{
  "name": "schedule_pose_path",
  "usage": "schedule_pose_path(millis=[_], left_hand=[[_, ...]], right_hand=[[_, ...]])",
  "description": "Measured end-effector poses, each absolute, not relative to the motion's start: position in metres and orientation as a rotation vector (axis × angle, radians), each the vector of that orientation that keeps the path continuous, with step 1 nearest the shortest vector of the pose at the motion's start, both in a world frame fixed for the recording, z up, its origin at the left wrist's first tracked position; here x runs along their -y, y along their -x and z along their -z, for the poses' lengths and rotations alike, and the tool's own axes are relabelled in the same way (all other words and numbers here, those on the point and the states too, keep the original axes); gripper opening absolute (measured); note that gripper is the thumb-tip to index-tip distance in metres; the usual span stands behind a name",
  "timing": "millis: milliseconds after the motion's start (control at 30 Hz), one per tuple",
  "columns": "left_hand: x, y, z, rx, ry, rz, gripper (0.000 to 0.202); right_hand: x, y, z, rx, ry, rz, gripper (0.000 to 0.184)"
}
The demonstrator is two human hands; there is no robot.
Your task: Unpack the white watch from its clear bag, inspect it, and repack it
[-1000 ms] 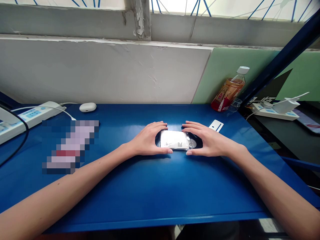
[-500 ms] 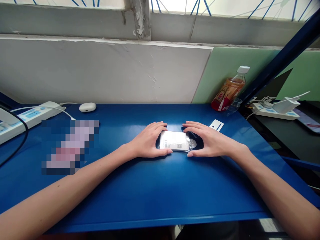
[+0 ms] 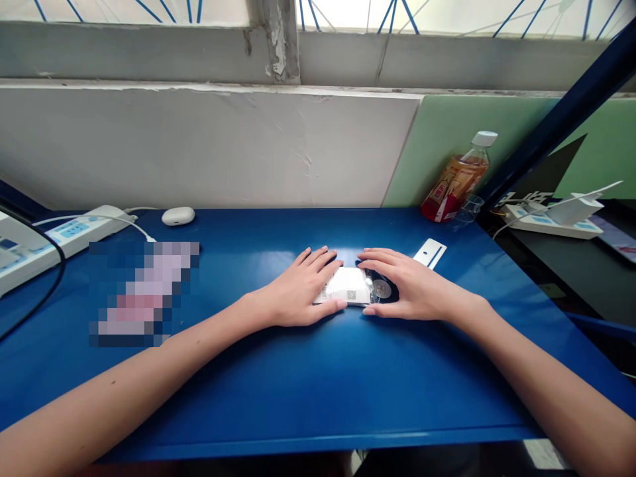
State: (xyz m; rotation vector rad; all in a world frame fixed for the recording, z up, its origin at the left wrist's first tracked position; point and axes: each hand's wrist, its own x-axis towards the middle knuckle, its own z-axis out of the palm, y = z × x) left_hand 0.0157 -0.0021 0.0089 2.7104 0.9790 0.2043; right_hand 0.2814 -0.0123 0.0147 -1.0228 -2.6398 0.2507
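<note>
On the blue desk lies a small white packet [image 3: 352,281] in clear plastic, its printed code facing up. A round silvery disc [image 3: 382,289] shows at its right end. My left hand [image 3: 305,286] overlaps the packet's left end, fingers spread and thumb along the near edge. Around the right end curves my right hand [image 3: 397,283], thumb and fingers apart; whether it touches the plastic I cannot tell. Just beyond that hand is a white card [image 3: 430,253] with a blue stripe.
A tilted drink bottle [image 3: 456,179] leans at the back right. To the left are a blurred-out phone-like object [image 3: 149,288] on a cable, a white earbud case [image 3: 178,216] and a power strip [image 3: 89,225]. Another power strip [image 3: 561,222] lies beyond the blue post [image 3: 561,112].
My left hand has shifted right, covering more of the packet's left end. My right hand has moved slightly left over its right end. The view has shifted a little.
</note>
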Motion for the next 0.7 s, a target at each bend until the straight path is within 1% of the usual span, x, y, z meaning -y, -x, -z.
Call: schedule_pose_path(millis=[133,333,500,700], left_hand=[[0.001,-0.016,-0.01,-1.008,-2.697,-0.138,0.076],[0.006,-0.02,-0.001,-1.054,-2.733,-0.249,0.072],[0.008,-0.022,-0.001,-1.066,-2.746,-0.169,0.076],[0.008,-0.023,-0.004,-1.094,-2.752,-0.11,0.077]], right_hand=[[0.012,-0.28,-0.016,2.653,1.018,-0.249,0.07],[0.011,-0.282,-0.017,2.654,1.044,-0.24,0.078],[0.01,-0.286,-0.018,2.592,1.075,-0.208,0.067],[0.013,-0.283,-0.015,2.567,1.073,-0.18,0.067]])
